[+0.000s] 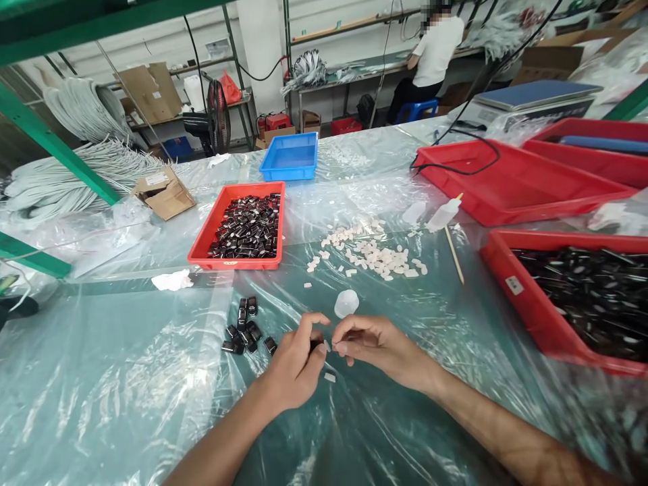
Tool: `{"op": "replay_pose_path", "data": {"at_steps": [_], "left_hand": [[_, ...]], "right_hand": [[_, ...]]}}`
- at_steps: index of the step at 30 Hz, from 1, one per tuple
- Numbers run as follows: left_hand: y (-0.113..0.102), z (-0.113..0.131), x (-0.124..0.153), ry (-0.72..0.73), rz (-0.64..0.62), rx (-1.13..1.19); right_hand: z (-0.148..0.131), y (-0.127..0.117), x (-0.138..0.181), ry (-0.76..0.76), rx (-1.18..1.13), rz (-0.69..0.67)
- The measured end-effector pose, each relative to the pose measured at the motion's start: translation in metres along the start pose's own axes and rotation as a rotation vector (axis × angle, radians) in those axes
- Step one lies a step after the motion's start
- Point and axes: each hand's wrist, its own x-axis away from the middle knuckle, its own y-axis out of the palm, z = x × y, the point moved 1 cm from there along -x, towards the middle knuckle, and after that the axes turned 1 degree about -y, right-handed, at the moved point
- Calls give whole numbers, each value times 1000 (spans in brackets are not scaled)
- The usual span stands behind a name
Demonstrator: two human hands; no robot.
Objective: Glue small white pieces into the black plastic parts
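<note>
My left hand [296,370] is closed, with a small black glossy part [316,345] between thumb and fingers, mostly hidden. Facing it, fingertips almost meeting, my right hand [382,345] is pinched; whatever sits in that pinch is too small to make out. A single white piece [329,377] lies on the table just below the hands. Beyond them sits a round translucent dish [347,304]. To the left is a loose cluster of several black parts [248,331]. Farther back, small white pieces [385,259] are spread in a pile.
A red tray [194,259] of black parts stands back left, with a blue tray [288,174] behind it. At right are a larger red tray [506,297] of black parts, a white squeeze bottle [444,214] and a wooden stick [454,255]. A person [438,47] sits far back.
</note>
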Motion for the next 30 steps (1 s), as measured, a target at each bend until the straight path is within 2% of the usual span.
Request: {"op": "replay_pose_path", "data": {"at_steps": [9, 16, 24, 30], "left_hand": [[0, 2, 2, 78, -20, 24], [-5, 5, 4, 110, -166, 39], [-4, 4, 4, 144, -179, 32], [-3, 5, 4, 231, -172, 49]], "right_hand": [[-4, 2, 3, -42, 117, -77], [-11, -1, 4, -81, 179, -139], [-8, 0, 4, -78, 111, -139], [-3, 2, 6, 23, -70, -175]]}}
